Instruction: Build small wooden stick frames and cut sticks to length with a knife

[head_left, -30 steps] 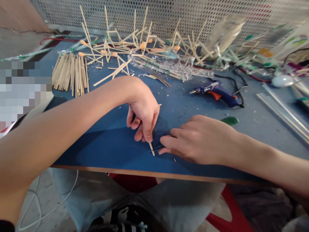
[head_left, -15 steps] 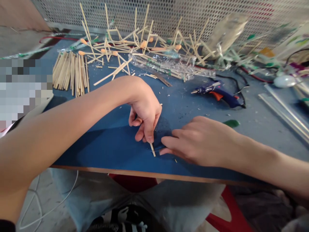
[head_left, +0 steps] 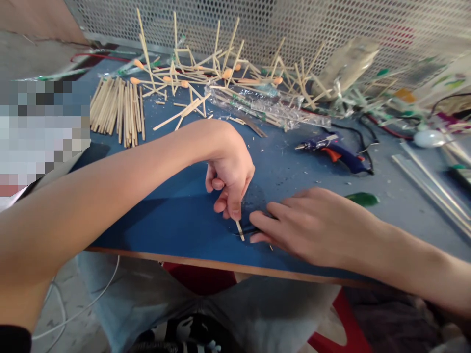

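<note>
Viewpoint shifted — left hand [head_left: 234, 177] pinches stick [head_left: 240, 230], right hand [head_left: 312, 226] dark tool [head_left: 251, 230] — near table edge [head_left: 206, 264].

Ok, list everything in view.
tabletop: one, blue, centre
held stick: one, pale, front
thin tool: one, dark, at held stick
stick pile: many, pale, back left
stick tangle: many, pale, back
orange tips: several, orange, among tangle
wrapping: uncounted, clear, back centre
metal strip: one, grey, back centre
glue gun: one, blue-orange, right
green piece: one, green, right
rods: several, clear, far right
bulb: one, white, back right
mesh panel: one, grey, back
container: one, cloudy, before panel
cables: several, white/black/red, both sides
seat: one, red, below tabletop
trouser legs: two, blue, bottom
left hand: one, bare, pinching stick
right hand: one, bare, gripping thin tool
</note>
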`<state>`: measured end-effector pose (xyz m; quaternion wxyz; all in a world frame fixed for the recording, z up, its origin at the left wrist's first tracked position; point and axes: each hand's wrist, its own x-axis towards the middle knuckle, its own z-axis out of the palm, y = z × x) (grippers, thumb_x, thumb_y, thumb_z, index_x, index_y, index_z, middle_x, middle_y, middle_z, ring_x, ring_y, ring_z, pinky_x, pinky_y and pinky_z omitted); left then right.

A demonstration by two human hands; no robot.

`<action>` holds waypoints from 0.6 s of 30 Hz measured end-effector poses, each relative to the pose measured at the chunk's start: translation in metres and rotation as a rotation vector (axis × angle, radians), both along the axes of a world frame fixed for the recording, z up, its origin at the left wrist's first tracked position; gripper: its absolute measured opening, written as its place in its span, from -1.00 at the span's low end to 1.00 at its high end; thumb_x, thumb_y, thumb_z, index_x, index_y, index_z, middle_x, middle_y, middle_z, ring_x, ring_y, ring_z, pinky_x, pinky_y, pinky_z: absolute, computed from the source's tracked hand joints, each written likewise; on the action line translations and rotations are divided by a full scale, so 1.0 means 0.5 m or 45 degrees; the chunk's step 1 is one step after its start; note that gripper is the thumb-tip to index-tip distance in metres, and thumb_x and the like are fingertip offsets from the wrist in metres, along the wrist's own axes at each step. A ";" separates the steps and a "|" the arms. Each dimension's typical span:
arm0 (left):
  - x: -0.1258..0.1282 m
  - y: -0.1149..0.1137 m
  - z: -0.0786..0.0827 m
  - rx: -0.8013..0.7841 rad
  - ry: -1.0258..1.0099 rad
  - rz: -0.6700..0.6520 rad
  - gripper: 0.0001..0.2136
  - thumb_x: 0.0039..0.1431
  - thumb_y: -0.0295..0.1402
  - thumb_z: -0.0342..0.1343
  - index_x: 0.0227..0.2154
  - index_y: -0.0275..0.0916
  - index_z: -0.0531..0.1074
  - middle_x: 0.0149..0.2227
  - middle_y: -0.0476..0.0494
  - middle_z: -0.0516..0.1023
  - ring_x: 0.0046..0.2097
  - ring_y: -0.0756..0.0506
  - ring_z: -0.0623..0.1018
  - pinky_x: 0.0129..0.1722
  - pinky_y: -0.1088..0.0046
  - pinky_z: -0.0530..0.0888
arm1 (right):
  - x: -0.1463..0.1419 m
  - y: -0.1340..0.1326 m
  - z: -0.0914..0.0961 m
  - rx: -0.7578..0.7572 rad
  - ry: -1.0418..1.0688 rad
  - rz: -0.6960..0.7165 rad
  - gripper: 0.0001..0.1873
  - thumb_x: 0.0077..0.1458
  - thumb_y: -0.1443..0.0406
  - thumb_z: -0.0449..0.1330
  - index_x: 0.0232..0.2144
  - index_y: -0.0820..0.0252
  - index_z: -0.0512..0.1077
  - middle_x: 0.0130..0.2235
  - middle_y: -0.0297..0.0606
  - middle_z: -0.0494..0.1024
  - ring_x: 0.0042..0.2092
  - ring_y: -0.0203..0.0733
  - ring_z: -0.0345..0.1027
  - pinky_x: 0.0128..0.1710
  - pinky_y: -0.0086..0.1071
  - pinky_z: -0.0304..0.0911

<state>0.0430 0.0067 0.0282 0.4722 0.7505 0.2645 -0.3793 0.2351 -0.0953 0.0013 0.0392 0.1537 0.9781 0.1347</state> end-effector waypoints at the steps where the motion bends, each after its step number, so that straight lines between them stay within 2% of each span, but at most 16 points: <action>1: -0.002 0.001 0.000 -0.013 -0.014 -0.012 -0.71 0.06 -0.06 0.29 -0.35 -0.17 0.72 -0.37 -0.14 0.69 -0.49 0.04 0.30 -0.20 0.34 0.47 | 0.001 0.001 0.001 -0.012 -0.008 0.031 -0.68 0.48 0.17 -0.11 -0.25 0.09 0.36 -0.57 -0.44 0.41 -0.60 -0.17 0.29 -0.50 -0.23 -0.26; 4: -0.008 -0.003 0.003 -0.059 -0.004 0.015 -0.73 0.02 -0.08 0.31 -0.36 -0.15 0.72 -0.40 -0.15 0.66 -0.50 0.02 0.29 -0.25 0.33 0.47 | 0.004 0.006 -0.001 -0.050 -0.014 0.118 -0.79 0.44 0.33 -0.10 -0.12 0.10 0.33 -0.44 -0.43 0.49 -0.54 -0.20 0.32 -0.51 -0.22 -0.20; 6: -0.011 -0.010 0.009 -0.060 0.056 0.116 -0.77 -0.05 -0.15 0.36 -0.39 -0.17 0.73 -0.40 -0.17 0.65 -0.46 -0.02 0.36 -0.20 0.30 0.48 | 0.004 0.008 -0.005 -0.080 0.009 0.152 -0.78 0.39 0.41 -0.10 -0.11 0.09 0.31 -0.34 -0.41 0.53 -0.53 -0.23 0.30 -0.51 -0.23 -0.18; 8: -0.012 -0.015 0.013 -0.049 0.107 0.204 -0.81 -0.09 -0.21 0.38 -0.43 -0.19 0.72 -0.37 -0.21 0.65 -0.38 -0.07 0.46 -0.12 0.25 0.47 | 0.001 0.007 -0.009 -0.088 0.049 0.165 -0.78 0.39 0.41 -0.11 -0.14 0.08 0.30 -0.32 -0.41 0.52 -0.50 -0.22 0.30 -0.53 -0.23 -0.17; 11: -0.011 -0.012 0.008 -0.137 0.121 0.137 -0.76 -0.10 -0.18 0.37 -0.39 -0.21 0.72 -0.27 -0.26 0.68 -0.28 -0.14 0.54 -0.07 0.20 0.48 | -0.002 0.003 -0.012 -0.092 0.076 0.170 -0.78 0.39 0.41 -0.10 -0.15 0.08 0.31 -0.37 -0.40 0.49 -0.45 -0.19 0.32 -0.52 -0.24 -0.16; 15: -0.009 0.002 -0.007 -0.110 0.164 0.219 -0.60 -0.25 -0.12 0.45 -0.26 -0.13 0.72 -0.21 -0.24 0.70 -0.13 -0.24 0.60 -0.04 0.25 0.49 | 0.000 0.000 -0.007 -0.121 0.074 0.156 -0.78 0.38 0.42 -0.06 -0.15 0.10 0.35 -0.38 -0.39 0.50 -0.47 -0.22 0.32 -0.52 -0.24 -0.14; 18: -0.009 0.006 -0.012 -0.119 0.138 0.099 -0.57 -0.25 -0.07 0.44 -0.23 -0.07 0.72 -0.26 -0.18 0.71 -0.13 -0.21 0.61 -0.07 0.33 0.50 | 0.007 -0.005 0.000 -0.125 0.082 0.133 -0.78 0.36 0.42 -0.03 -0.15 0.14 0.40 -0.41 -0.39 0.47 -0.48 -0.22 0.33 -0.51 -0.25 -0.11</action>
